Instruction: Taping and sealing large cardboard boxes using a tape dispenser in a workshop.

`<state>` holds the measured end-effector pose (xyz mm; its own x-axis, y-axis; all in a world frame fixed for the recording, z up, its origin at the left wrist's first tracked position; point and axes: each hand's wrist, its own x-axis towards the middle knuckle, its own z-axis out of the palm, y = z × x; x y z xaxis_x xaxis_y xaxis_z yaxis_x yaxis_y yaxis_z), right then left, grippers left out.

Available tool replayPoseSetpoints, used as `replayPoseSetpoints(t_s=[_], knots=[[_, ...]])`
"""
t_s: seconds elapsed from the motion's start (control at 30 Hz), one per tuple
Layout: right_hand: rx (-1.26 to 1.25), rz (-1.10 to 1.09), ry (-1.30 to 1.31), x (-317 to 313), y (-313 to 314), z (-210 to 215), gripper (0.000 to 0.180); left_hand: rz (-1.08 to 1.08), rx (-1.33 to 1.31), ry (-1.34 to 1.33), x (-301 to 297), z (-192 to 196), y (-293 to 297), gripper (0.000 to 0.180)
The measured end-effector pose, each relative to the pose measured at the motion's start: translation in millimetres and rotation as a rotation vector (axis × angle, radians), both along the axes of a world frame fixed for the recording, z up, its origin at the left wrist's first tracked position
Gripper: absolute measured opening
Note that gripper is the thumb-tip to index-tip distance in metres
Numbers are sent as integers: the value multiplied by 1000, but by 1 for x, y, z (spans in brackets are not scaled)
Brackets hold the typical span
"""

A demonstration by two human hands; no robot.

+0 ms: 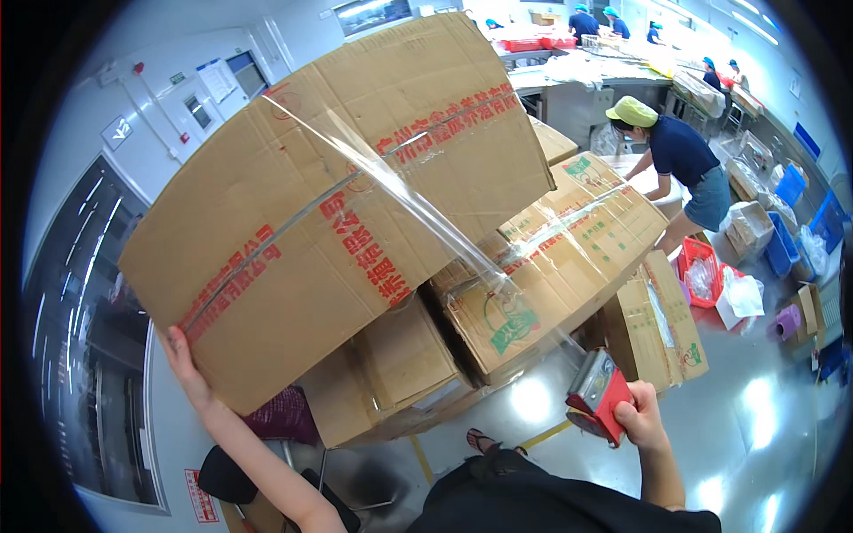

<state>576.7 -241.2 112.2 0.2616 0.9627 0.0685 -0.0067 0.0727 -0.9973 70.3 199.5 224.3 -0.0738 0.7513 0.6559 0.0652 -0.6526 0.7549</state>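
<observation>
A large cardboard box (pixel 258 204) with red print stands tilted over the stack in front of me. My left hand (pixel 189 373) grips its lower left edge, with part of the fingers hidden by the box. In my right hand (pixel 645 416) is a red tape dispenser (pixel 611 404), held low to the right, fingers wrapped round its handle. A strip of clear tape (pixel 400 191) stretches from the box's upper left edge, slanting down across its face toward the dispenser. Beneath the large box lie a closed carton (pixel 391 369) and a taped carton with green marks (pixel 569 240).
Another carton (pixel 657 324) stands lower right. A person in a yellow-green cap (pixel 680 155) bends beside the stack. Red crates (pixel 700 271) and blue bins (pixel 782 242) line the right side. A dark stool (pixel 227 475) is near my left arm. Several people work at far tables.
</observation>
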Motion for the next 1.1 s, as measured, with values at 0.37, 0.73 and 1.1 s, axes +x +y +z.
replayPoseSetpoints(t_s=[0.37, 0.73, 1.1], knots=[[-85, 109, 166, -111, -16, 9, 35, -33, -13, -3, -3, 1, 8, 66], [-190, -58, 276, -148, 73, -72, 38, 32, 60, 89, -1, 6, 19, 70], [-242, -123, 174, -135, 99, -69, 37, -137, -125, 16, 4, 24, 53, 66]])
